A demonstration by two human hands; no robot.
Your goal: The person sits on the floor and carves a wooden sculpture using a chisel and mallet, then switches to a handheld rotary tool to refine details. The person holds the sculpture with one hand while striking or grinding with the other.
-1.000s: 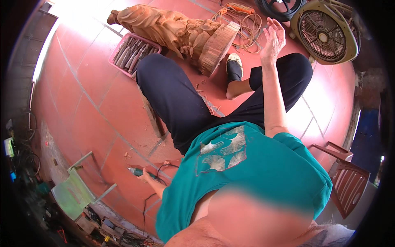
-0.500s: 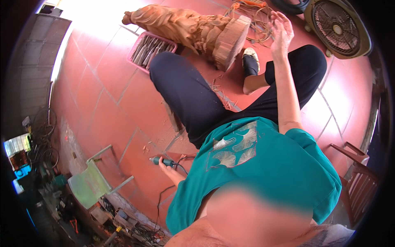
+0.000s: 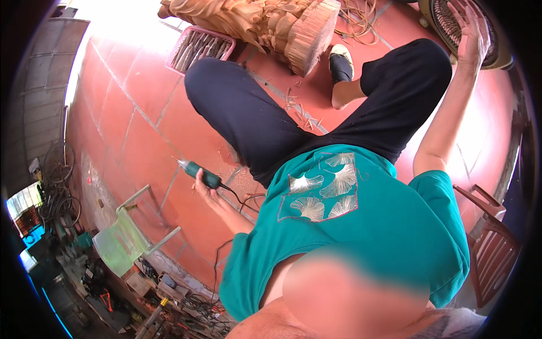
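My left hand [image 3: 204,189] grips a green corded rotary tool [image 3: 199,173], its metal tip pointing up and left over the red tiled floor [image 3: 130,135]. A black cord [image 3: 244,199] trails from the tool toward my teal shirt. My right hand [image 3: 470,31] is raised with fingers spread, holding nothing, right over a round fan [image 3: 451,22] at the top right. A carved light-wood sculpture [image 3: 265,22] lies on the floor beyond my dark-trousered knees, with wood chips [image 3: 299,107] scattered beside it.
A pink tray of carving chisels [image 3: 199,50] sits left of the sculpture. A green plastic chair [image 3: 121,240] lies tipped at lower left near cluttered tools and wires [image 3: 180,305]. A brown wooden chair [image 3: 491,243] stands at the right.
My left hand has lifted the rotary tool up off the floor and away from my side. My right hand stays raised near the fan. The view has tilted so the sculpture sits nearer the top edge.
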